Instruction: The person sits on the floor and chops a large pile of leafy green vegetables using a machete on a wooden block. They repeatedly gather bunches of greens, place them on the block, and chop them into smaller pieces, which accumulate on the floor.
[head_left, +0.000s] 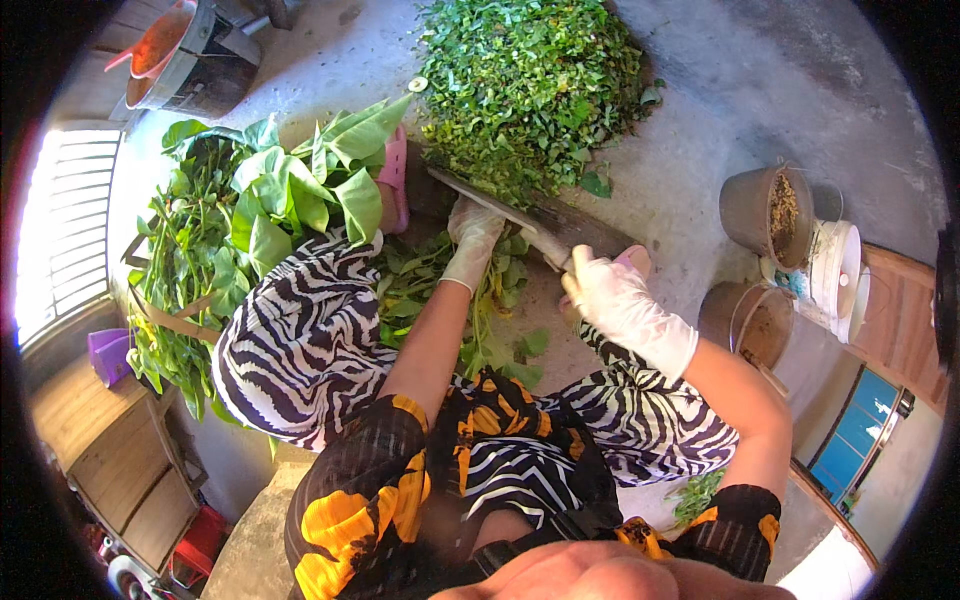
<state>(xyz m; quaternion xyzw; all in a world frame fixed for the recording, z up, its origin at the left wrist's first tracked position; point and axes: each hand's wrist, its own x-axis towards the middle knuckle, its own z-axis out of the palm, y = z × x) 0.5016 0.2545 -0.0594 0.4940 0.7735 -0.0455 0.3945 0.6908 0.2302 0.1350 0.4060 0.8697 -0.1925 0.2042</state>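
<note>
My right hand (619, 300), in a thin white glove, grips the handle of a large knife (491, 204). Its long blade slants up and left, just past the fingers of my left hand (476, 232). That hand, gloved too, presses a bunch of leafy green stems (491, 300) against a dark wooden board (592, 225). The blade partly hides my left fingertips. Beyond the board lies a big heap of chopped greens (532, 82) on the concrete floor.
On my left, uncut leafy stems (180, 225) and broad green leaves (289, 187) are piled high. A bucket with an orange-red scoop (161, 37) is at the upper left. Brown buckets (750, 217) and a white bucket (832, 262) stand to the right. A pink sandal (395, 180) shows beside the board.
</note>
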